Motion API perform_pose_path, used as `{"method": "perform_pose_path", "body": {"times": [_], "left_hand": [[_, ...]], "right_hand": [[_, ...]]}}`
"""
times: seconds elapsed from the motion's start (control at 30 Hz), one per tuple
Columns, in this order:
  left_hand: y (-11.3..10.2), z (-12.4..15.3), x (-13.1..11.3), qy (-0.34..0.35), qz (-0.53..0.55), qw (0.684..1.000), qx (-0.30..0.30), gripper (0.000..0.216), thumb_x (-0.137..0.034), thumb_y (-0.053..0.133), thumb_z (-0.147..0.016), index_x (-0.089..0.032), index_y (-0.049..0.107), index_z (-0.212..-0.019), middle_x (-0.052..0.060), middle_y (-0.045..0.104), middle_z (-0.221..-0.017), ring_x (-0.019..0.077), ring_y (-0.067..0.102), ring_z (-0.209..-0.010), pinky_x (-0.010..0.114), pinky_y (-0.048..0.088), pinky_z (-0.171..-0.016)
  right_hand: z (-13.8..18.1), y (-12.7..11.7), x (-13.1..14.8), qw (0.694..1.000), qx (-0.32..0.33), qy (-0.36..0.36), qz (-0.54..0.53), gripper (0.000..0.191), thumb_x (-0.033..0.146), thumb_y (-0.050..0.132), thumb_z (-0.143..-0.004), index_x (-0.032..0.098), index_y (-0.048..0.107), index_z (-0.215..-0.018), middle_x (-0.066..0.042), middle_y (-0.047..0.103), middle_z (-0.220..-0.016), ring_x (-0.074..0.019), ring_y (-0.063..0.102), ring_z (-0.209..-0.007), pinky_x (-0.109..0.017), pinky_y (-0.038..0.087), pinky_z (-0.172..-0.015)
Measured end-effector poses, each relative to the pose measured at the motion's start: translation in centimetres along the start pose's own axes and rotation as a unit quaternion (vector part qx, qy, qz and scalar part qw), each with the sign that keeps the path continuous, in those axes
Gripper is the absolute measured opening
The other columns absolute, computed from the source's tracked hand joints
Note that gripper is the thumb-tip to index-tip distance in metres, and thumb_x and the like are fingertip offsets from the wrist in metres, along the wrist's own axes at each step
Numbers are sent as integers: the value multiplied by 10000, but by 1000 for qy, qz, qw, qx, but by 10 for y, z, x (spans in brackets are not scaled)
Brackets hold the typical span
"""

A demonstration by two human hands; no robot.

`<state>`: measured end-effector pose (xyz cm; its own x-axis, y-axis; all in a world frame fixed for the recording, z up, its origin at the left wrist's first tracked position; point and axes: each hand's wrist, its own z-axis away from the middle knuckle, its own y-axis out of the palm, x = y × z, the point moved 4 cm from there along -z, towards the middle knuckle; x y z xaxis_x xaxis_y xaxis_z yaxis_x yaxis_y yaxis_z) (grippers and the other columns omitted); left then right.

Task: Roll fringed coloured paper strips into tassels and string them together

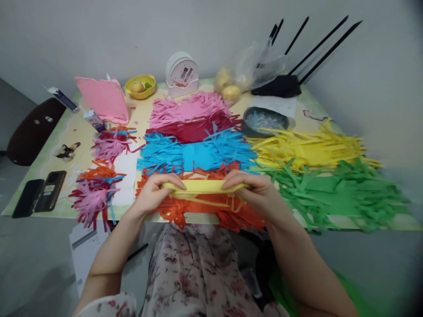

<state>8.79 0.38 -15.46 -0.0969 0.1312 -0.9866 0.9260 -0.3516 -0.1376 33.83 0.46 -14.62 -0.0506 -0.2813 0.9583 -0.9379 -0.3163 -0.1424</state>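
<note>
Between my two hands stretches a strip of yellow fringed paper (203, 186), folded into a narrow band with a few thin strands hanging under it. My left hand (158, 189) pinches its left end, and my right hand (249, 187) pinches the right end. Just below lies a pile of orange fringed sheets (205, 204) near the table's front edge. Beyond it are blue fringed sheets (194, 154), then dark red ones (194, 130) and pink ones (190, 110). To the right spread yellow fringed sheets (313, 149) and green fringed sheets (333, 193).
Mixed-colour tassel bundles (92, 189) and two phones (49, 191) lie at the left. A pink tablet case (104, 100), a yellow fruit bowl (145, 93), a round white holder (181, 75), a dark bowl (264, 127) and a black router (279, 86) stand farther back.
</note>
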Motion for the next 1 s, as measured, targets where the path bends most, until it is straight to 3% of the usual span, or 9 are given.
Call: {"method": "perform_pose_path", "body": {"times": [0.17, 0.3, 0.43, 0.5, 0.6, 0.67, 0.73, 0.83, 1.0], "left_hand": [[4, 2, -6, 27, 11, 1000, 8, 230, -82, 519, -759, -165, 732, -736, 51, 666, -839, 161, 598, -784, 275, 444, -729], [6, 1, -16, 31, -41, 999, 4, 166, -230, 562, -838, -153, 693, -771, 64, 640, -853, 188, 579, -840, 295, 441, -757], [8, 0, -18, 22, -116, 992, -42, 237, -320, 628, -854, -175, 538, -690, -2, 547, -708, 144, 519, -700, 261, 419, -690], [8, 1, -17, 16, -164, 984, -71, 205, -317, 644, -862, -183, 531, -755, -8, 569, -745, 137, 530, -700, 251, 422, -694], [9, 0, -14, 20, -224, 973, -55, 196, -306, 618, -898, -189, 593, -1054, 46, 666, -1007, 169, 616, -880, 265, 449, -792], [9, -1, -12, 13, -246, 969, -33, 208, -292, 592, -917, -191, 604, -1098, 59, 687, -1065, 181, 636, -934, 275, 452, -828], [7, -2, -9, -2, -251, 968, -22, 129, -294, 591, -916, -182, 626, -967, 45, 704, -974, 178, 640, -878, 274, 452, -800], [6, -2, -6, -40, -197, 980, -14, 166, -334, 607, -902, -180, 592, -842, 20, 695, -843, 166, 635, -790, 265, 456, -741], [12, -1, -3, -95, 14, 995, -19, 192, -361, 639, -878, -182, 568, -874, -24, 655, -656, 140, 634, -628, 245, 487, -651]], "right_hand": [[0, 1, -7, 1000, -8, 2, -27, 220, 100, 576, -823, 236, 734, -749, -9, 684, -808, -145, 624, -740, -263, 458, -667], [-2, 1, -4, 1000, -13, 16, 15, 190, 151, 546, -825, 218, 710, -758, -26, 682, -833, -168, 627, -777, -273, 460, -675], [-2, 5, -2, 996, -27, 24, 77, 150, 268, 589, -853, 206, 678, -750, -31, 677, -800, -179, 624, -742, -278, 465, -654], [-1, 6, -3, 988, -46, 46, 137, 96, 283, 631, -845, 208, 689, -863, -33, 698, -836, -183, 634, -740, -283, 473, -661], [2, 9, -5, 973, -46, 64, 218, 253, 276, 624, -858, 218, 681, -1098, -57, 726, -996, -213, 666, -859, -311, 493, -738], [3, 11, -4, 969, -32, 62, 237, 174, 269, 608, -867, 219, 698, -1007, -55, 728, -956, -216, 667, -868, -319, 493, -761], [3, 11, -4, 972, -33, 60, 225, 89, 264, 608, -858, 215, 682, -849, -43, 717, -864, -203, 663, -816, -311, 493, -742], [5, 9, -4, 983, -48, 84, 155, 97, 284, 633, -833, 210, 637, -770, -34, 714, -817, -188, 669, -771, -292, 505, -702], [10, 10, -12, 983, -86, 162, 22, 128, 321, 672, -804, 199, 691, -839, 3, 681, -635, -147, 626, -542, -251, 495, -524]]}}
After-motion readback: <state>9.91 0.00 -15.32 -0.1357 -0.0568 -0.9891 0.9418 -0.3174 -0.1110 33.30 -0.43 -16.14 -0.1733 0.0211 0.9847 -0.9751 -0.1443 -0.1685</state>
